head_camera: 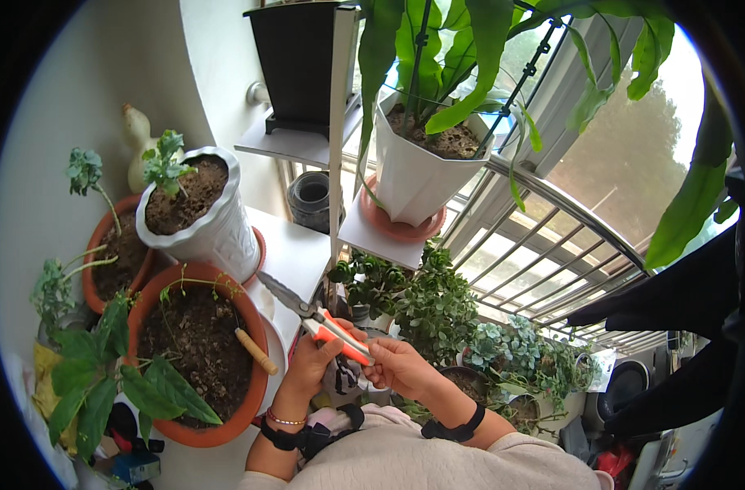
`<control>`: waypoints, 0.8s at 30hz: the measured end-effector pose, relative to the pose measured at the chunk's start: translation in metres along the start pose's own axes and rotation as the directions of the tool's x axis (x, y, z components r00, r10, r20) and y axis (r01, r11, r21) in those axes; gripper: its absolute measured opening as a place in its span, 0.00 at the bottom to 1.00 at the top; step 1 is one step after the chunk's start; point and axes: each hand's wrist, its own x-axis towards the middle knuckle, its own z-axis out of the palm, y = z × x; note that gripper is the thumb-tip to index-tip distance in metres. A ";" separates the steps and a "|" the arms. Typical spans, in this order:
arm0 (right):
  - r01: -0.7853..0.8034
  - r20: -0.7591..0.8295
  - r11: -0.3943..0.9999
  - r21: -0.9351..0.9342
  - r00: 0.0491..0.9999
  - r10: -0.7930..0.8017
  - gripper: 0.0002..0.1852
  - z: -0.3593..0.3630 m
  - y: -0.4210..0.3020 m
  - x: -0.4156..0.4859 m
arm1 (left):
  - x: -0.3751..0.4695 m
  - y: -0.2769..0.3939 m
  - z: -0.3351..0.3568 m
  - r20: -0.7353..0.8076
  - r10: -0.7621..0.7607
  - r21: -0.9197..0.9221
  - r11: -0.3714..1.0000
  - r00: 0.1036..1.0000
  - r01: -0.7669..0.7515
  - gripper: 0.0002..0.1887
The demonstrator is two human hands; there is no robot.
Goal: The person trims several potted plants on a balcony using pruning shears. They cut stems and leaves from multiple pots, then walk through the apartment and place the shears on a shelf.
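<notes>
My left hand (pixel 314 361) is wrapped around the handles of garden shears (pixel 341 337) with orange and white grips. Their grey metal blades lie together and point up and left. At the lower end of the handles, the fingers of my right hand (pixel 400 366) pinch the grips; the fingertips partly hide that end. Left of my hands stands a round terracotta pot (pixel 257 401) of dark soil. A small tool with a wooden handle (pixel 256 351) is stuck in that soil near the right rim. Thin drooping stems reach over the pot.
A white ribbed pot (pixel 225 239) with a small leafy plant stands behind the terracotta pot. On a shelf (pixel 381 245) ahead is a white faceted planter (pixel 430 165) with long fronds. Bushy potted plants (pixel 436 312) fill the right, beside a metal railing (pixel 568 214). Dark cloth (pixel 666 294) hangs far right.
</notes>
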 end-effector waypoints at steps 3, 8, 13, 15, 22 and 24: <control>-0.040 0.075 0.993 0.110 0.997 0.031 0.12 -0.004 0.006 0.006 | -0.001 0.000 0.001 0.049 0.025 0.050 0.998 0.998 -0.028 0.27; -0.071 0.083 0.971 0.229 0.995 0.053 0.11 -0.006 0.012 0.009 | -0.001 0.004 0.009 0.059 -0.004 0.107 0.994 0.998 -0.003 0.31; -0.064 0.173 0.962 0.267 0.985 0.017 0.14 -0.013 0.013 0.002 | 0.001 0.007 0.011 0.063 -0.029 0.126 0.992 0.998 0.021 0.31; -0.084 0.195 0.959 0.269 0.980 0.031 0.20 -0.016 0.012 0.000 | 0.002 0.005 0.011 0.084 -0.023 0.134 0.991 0.996 0.011 0.28; -0.118 0.078 0.973 0.199 0.992 0.104 0.31 -0.015 0.012 -0.009 | 0.007 0.000 0.009 0.079 -0.070 0.132 0.989 0.994 0.059 0.21; -0.167 0.097 0.961 0.219 0.984 0.149 0.29 -0.014 0.016 -0.005 | 0.007 0.001 0.003 0.083 -0.038 0.197 0.980 0.996 0.021 0.17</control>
